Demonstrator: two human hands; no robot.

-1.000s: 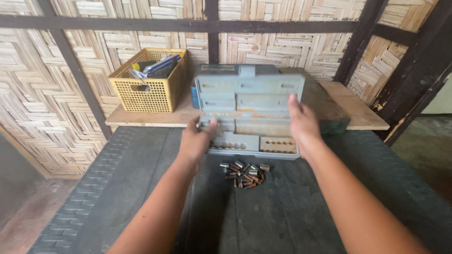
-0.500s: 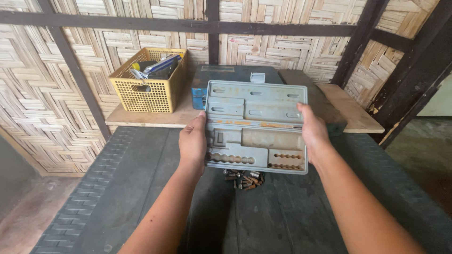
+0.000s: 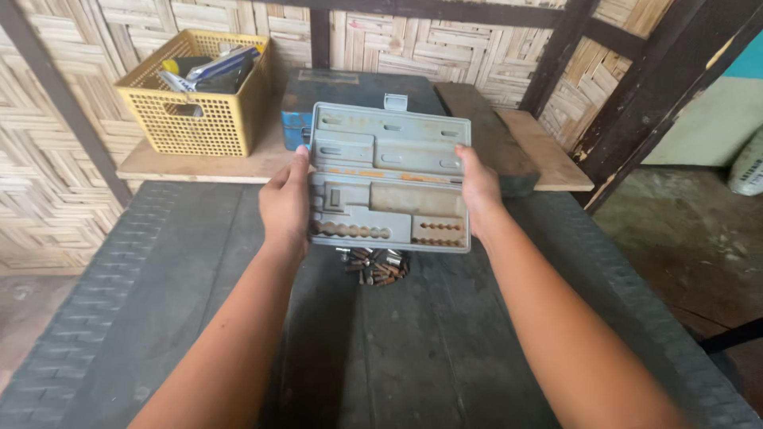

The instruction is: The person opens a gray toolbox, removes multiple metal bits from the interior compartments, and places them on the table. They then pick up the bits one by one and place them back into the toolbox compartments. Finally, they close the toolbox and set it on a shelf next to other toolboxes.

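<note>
Two bare hands hold one grey plastic tool case [image 3: 388,179] up above the dark surface [image 3: 159,318], its moulded inner side tilted toward the camera. The left hand [image 3: 286,202] has its grip closed on the case's left edge, thumb on the front and fingers hidden behind; the right hand [image 3: 479,188] has its grip closed on the right edge in the same manner. The case shows several empty moulded recesses, plus one row of round sockets at lower left and two short rows of small bits at lower right; their exact number is too small to count. Directly below the case, on the surface, lies one small heap of rusty bits [image 3: 375,266], too jumbled to count. Behind, one wooden shelf [image 3: 199,163] carries one yellow mesh basket [image 3: 195,95] filled with tools, and one dark blue metal box [image 3: 334,91] stands just beside the basket.
</note>
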